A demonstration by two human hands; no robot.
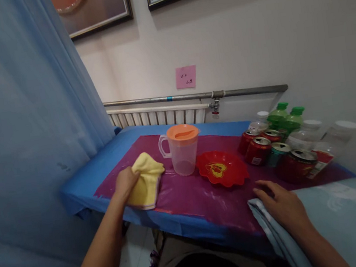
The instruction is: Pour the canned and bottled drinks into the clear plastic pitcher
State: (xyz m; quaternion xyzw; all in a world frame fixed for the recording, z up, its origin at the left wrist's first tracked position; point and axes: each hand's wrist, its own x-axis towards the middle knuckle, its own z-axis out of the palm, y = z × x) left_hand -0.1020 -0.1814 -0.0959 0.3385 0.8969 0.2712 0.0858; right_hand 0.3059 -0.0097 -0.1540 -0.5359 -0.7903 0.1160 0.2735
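Note:
My left hand [127, 182] grips a yellow cloth [145, 183] by its left side, at the left part of the purple sheet [187, 198]. The cloth's lower edge hangs near the table's front edge. To its right stands a clear plastic pitcher [183, 157] with an orange lid, upright, its handle towards the cloth. Beside the pitcher sits a red scalloped plate [232, 170] with a yellow print. My right hand [280, 203] rests by the folded light-blue blanket [348, 211], fingers apart and nothing held in them.
Several drink cans [258, 151] and several bottles [283, 118] crowd the right back of the table. A blue curtain [28, 106] hangs on the left. Behind the table run a metal pipe [251, 91] and a radiator [162, 116].

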